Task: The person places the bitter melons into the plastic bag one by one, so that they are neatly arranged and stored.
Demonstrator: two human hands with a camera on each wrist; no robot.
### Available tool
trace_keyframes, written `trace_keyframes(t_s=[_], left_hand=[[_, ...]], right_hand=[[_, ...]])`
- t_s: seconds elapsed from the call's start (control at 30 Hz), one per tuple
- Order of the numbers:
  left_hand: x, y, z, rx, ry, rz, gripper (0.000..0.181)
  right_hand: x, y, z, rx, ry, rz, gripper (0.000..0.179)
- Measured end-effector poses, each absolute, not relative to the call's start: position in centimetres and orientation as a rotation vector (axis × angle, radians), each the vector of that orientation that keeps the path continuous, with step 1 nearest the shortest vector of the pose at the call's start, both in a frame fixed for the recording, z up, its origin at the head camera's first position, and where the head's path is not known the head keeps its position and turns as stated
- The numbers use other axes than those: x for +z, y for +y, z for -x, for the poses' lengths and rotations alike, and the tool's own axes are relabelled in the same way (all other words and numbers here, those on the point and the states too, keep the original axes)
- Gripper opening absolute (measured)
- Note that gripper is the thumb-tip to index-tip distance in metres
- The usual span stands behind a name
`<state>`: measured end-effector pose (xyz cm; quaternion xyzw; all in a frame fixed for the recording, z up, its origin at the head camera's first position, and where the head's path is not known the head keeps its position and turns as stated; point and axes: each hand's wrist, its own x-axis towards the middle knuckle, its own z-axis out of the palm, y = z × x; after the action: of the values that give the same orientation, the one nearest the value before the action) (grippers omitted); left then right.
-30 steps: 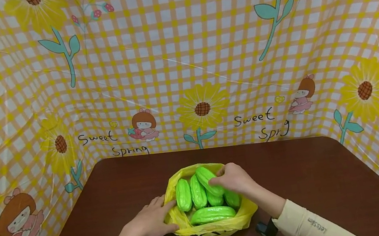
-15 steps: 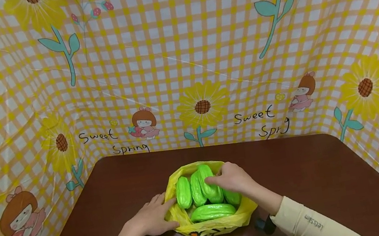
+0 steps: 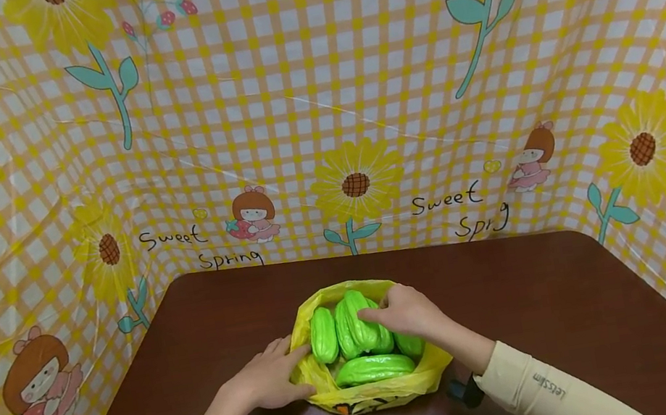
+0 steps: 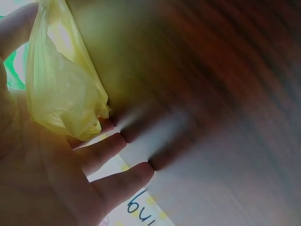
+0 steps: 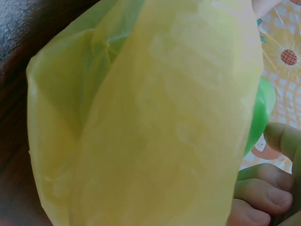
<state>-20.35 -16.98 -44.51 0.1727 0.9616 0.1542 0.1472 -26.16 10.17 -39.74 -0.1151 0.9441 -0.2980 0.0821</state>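
Observation:
A yellow plastic bag (image 3: 397,391) stands open-mouthed on the table, its rim spread wide. Inside lie several glossy green, ridged, oblong gourd-like vegetables, one (image 3: 324,336) at the left and one (image 3: 375,368) across the front. My right hand (image 3: 413,311) holds the top middle gourd (image 3: 361,329), thumb on its near face and fingers on its far side, partly hidden. In the right wrist view the bag's wall covers most of that gourd (image 5: 264,113). My left hand (image 3: 266,380) rests at the bag's left rim, fingers spread and fairly straight; several fingertips (image 4: 143,169) touch the table.
The dark brown table (image 3: 522,308) carries the bag near its front middle. A checked cloth (image 3: 314,93) with sunflowers hangs round the back and both sides. A black device (image 3: 465,392) sits at the right wrist.
My right hand has brought the held gourd from a slant to nearly in line with its neighbour and lower in the bag. The left hand stays at the rim.

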Motion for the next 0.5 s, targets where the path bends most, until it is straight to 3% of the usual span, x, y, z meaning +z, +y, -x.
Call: trace_keyframes(t_s=[0.27,0.5], left_hand=[[-44.3,-17.2,20.5,0.500,2.729,-0.506,0.077],[-43.6,-18.5,20.2,0.669,2.716,-0.509,0.071]], right_hand=[[-39.7,10.6,26.0,-0.909,2.803,0.349,0.062],[-38.6,13.2,25.3,-0.934,2.848,0.444,0.040]])
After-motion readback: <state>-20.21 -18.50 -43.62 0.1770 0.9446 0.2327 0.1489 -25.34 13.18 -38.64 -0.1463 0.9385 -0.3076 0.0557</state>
